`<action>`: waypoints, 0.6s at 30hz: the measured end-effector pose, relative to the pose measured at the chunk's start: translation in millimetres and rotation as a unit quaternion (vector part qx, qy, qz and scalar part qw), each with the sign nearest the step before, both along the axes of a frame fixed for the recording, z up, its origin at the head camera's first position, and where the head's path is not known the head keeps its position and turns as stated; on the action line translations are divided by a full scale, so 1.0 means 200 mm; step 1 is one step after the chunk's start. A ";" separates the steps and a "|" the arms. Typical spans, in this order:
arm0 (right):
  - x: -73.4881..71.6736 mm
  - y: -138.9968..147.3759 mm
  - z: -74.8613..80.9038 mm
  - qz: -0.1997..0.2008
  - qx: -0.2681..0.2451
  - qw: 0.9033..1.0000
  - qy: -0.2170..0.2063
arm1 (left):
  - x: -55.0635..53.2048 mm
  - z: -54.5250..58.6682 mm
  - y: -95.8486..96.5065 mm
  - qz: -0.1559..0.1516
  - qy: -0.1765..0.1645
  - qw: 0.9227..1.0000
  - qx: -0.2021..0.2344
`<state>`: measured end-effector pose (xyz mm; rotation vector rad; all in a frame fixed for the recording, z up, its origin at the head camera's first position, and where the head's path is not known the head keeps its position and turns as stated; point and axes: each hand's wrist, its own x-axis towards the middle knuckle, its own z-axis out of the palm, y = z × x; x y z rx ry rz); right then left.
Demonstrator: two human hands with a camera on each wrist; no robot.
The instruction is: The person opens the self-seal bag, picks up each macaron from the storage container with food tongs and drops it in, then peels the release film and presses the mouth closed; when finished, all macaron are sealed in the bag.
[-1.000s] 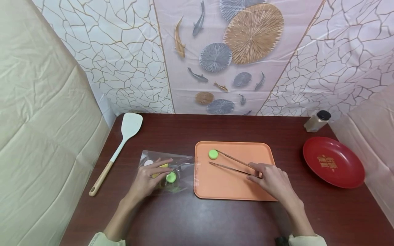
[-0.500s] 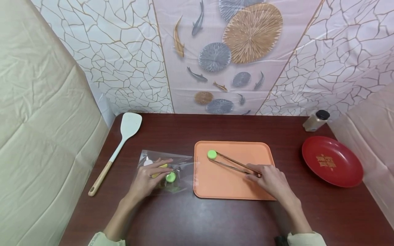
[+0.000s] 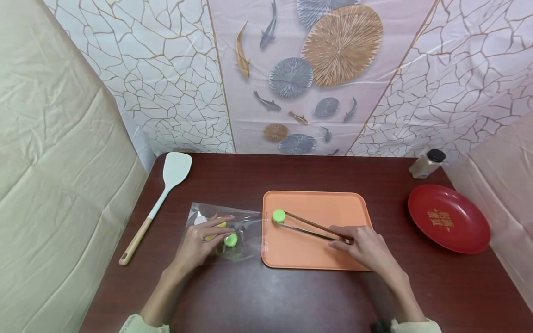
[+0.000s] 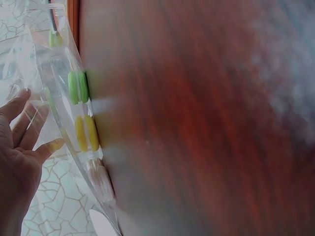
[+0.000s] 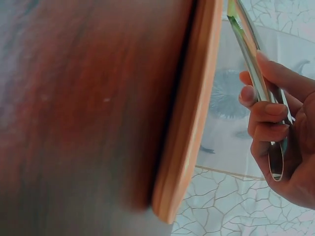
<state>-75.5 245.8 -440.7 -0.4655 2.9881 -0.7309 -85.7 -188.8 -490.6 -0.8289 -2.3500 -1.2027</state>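
My left hand (image 3: 199,239) is over a clear plastic bag (image 3: 247,231), its fingers holding up the thin top film. Inside the bag lie a green macaron (image 4: 78,87), a yellow macaron (image 4: 87,132) and a white one (image 4: 100,177), partly hidden by the hand in the head view. My right hand (image 3: 366,243) grips metal tongs (image 3: 314,226) near their joined end. Between the tong tips is another green macaron (image 3: 279,215), over the left part of the orange tray (image 3: 320,254), near the bag's mouth.
A white spatula (image 3: 176,169) with a wooden handle lies at the left. To the right are a red oval plate (image 3: 449,240) and a jar with a black lid (image 3: 424,165). The bag's mouth overlaps the tray's left edge. Patterned cloth hangs behind the table.
The tong tips have closed on the green macaron, which has moved left and slightly nearer on the tray side, toward the bag. My left hand has stayed in place.
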 end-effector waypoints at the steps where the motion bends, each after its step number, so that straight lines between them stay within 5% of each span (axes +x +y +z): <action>1: 0.00 -0.01 0.01 0.006 -0.003 1.000 0.000 | 0.00 0.00 0.00 0.000 0.000 1.000 0.001; 11: 0.00 -0.14 0.03 0.080 -0.035 0.995 -0.047 | 0.00 0.00 0.00 0.004 0.001 1.000 -0.007; 18: -0.02 -0.31 0.01 0.098 -0.011 0.995 -0.007 | 0.00 0.00 0.00 0.001 0.001 1.000 -0.007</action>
